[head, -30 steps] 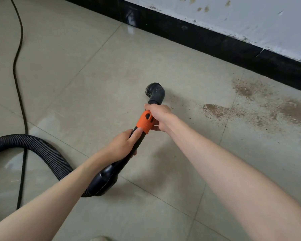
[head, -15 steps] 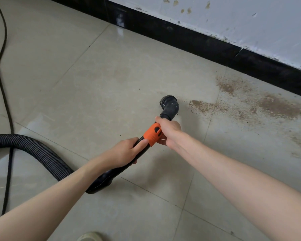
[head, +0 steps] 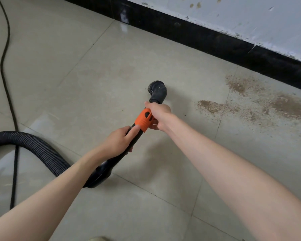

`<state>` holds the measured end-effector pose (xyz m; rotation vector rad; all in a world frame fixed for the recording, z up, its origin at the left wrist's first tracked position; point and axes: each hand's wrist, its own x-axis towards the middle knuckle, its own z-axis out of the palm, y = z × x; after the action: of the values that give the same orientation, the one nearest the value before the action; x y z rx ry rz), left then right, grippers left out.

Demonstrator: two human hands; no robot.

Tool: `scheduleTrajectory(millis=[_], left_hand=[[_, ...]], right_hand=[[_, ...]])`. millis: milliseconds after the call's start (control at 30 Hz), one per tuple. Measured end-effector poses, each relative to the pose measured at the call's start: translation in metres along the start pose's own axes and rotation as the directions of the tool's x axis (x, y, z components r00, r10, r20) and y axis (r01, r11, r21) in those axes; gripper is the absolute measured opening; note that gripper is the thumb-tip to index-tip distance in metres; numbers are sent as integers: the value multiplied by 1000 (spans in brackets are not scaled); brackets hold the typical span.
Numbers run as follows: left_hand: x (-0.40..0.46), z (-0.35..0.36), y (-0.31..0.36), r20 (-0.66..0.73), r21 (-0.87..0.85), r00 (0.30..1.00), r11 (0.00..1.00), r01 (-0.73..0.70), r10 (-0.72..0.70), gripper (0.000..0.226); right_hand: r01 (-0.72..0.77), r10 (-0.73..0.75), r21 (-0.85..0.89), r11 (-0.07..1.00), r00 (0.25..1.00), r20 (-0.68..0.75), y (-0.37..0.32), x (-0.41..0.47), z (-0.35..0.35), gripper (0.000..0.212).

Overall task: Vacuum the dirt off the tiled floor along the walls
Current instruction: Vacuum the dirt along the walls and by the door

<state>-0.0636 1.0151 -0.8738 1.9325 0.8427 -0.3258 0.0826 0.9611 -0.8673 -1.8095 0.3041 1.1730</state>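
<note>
Tiled floor (head: 76,70) filled the view, beige tiles, thin grout lines. White wall (head: 250,16) with scuffed paint ran along the far side beyond the fingers, a black skirting (head: 207,39) at its foot. Ribbed black hose (head: 35,146) curved in from the left edge, lying on the floor to the left of the left-hand fingers, joining the rear of the vacuum wand (head: 127,150). Thin black cable (head: 4,63) trailed along the far left, passing under or beside the hose, could not tell which. Brown dirt (head: 250,103) lay spread over the tiles to the right of the right-hand fingers, close to the skirting, apart from the nozzle. Left hand (head: 118,141) gripped the wand's black tube, fingers wrapped round it, thumb lying along the top touching the orange collar (head: 143,120). Right hand (head: 159,113) gripped the wand just ahead, fingers curled round the collar's front end. Round black nozzle (head: 157,91) sat just beyond the right-hand fingers, low at the floor; contact with the tile unclear.
</note>
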Motion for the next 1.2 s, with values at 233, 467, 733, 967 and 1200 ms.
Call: scheduleTrajectory(millis=[233,467,733,967,1200], left_hand=[[-5,-3,-4,-30,3,999,1000,17,-17,44],[-4,3,10,-15,29,997,997,-69,70,42],[-3,-2,42,-65,-7,981,983,-184,183,45],[3,-31,111,-297,-495,938,811,-312,179,52],[21,-56,162,-308,-771,949,567,-290,66,57]], right_hand=[[8,-10,36,999,999,48,2,-1,7,29],[30,-52,191,981,993,107,11,-8,-28,39],[139,-219,403,905,962,160,3,-38,-63,23],[239,-293,235,942,929,228,26,-71,-69,19],[356,-441,261,897,741,506,24,-95,-64,14]])
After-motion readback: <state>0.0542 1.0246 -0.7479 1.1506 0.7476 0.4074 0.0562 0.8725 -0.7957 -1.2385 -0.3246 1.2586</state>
